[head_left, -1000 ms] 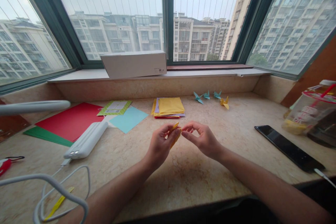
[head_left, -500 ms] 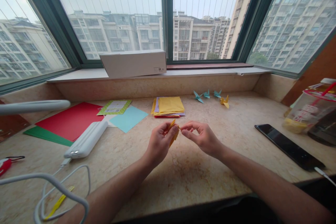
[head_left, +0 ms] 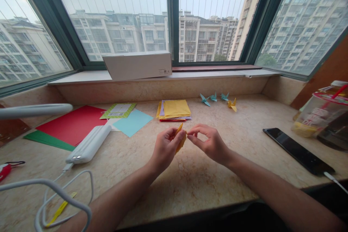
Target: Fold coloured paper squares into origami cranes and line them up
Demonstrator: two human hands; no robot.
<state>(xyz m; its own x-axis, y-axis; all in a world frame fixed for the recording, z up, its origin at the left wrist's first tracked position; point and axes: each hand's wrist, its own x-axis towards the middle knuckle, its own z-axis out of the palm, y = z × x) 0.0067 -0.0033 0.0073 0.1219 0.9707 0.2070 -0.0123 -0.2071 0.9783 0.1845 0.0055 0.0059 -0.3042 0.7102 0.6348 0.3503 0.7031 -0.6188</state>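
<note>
While the left hand pinches the small folded yellow paper above the marble counter, the right hand nips its tip between thumb and forefinger. Better to pull this tip gently and hold the body firmly, so the thin paper does not tear.

Both hands have drifted slightly up-frame since 1.0 s ago. Left hand thumb now lies over the yellow paper fold; right hand pinches its tip
</note>
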